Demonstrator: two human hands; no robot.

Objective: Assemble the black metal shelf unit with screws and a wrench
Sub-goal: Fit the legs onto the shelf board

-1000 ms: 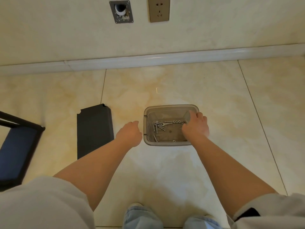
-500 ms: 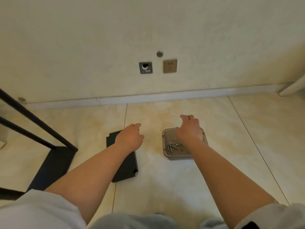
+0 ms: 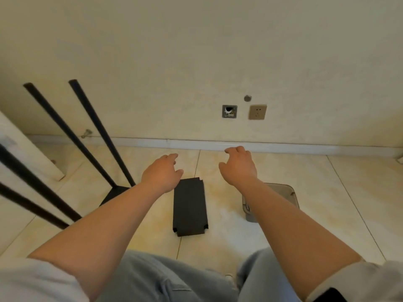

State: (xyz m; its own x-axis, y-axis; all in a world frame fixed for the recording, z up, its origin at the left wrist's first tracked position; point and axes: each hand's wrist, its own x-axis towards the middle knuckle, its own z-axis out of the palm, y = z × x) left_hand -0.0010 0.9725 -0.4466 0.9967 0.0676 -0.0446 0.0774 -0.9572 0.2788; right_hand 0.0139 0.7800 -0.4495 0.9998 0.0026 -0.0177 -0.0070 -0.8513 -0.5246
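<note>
Both hands hover with loosely curled fingers holding nothing: left hand (image 3: 162,175) just above the black shelf panel (image 3: 189,209) on the floor, right hand (image 3: 238,165) beyond the screw tray (image 3: 290,192).

- A cream plaster wall (image 3: 196,51) rises beyond both hands.
- A beige wall socket (image 3: 257,112) sits above the right hand, beside an open metal wall box (image 3: 229,111).
- A white skirting board (image 3: 283,147) meets glossy beige floor tiles (image 3: 359,203).
</note>
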